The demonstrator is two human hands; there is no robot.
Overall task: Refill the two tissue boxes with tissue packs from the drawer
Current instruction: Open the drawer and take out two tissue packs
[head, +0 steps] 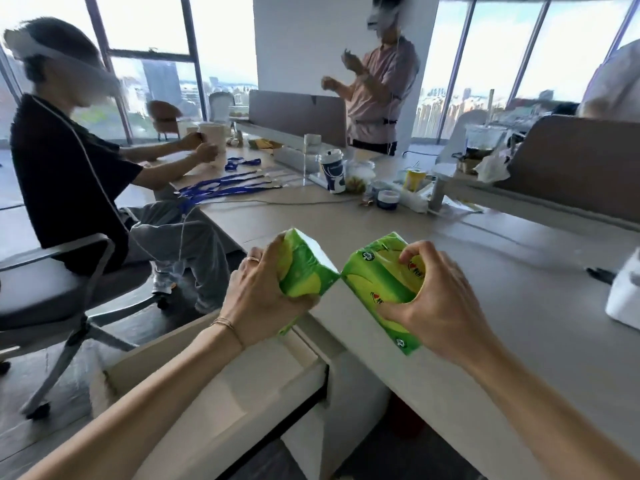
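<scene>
Each of my hands grips a green and yellow tissue pack above the desk's near edge. My left hand (258, 292) holds the left tissue pack (306, 268); my right hand (436, 303) holds the right tissue pack (377, 275). The two packs touch at one corner. Below my left arm the beige drawer (221, 386) stands pulled out; its inside is mostly hidden by my arm. A white tissue box (625, 292) sits on the desk at the far right, cut off by the frame edge.
The long beige desk (485, 278) carries a blue cup (333, 171), jars, a yellow can (414, 178) and blue lanyards (221, 185) further back. A seated person on an office chair (52, 282) is at the left. Another person stands behind the desk divider.
</scene>
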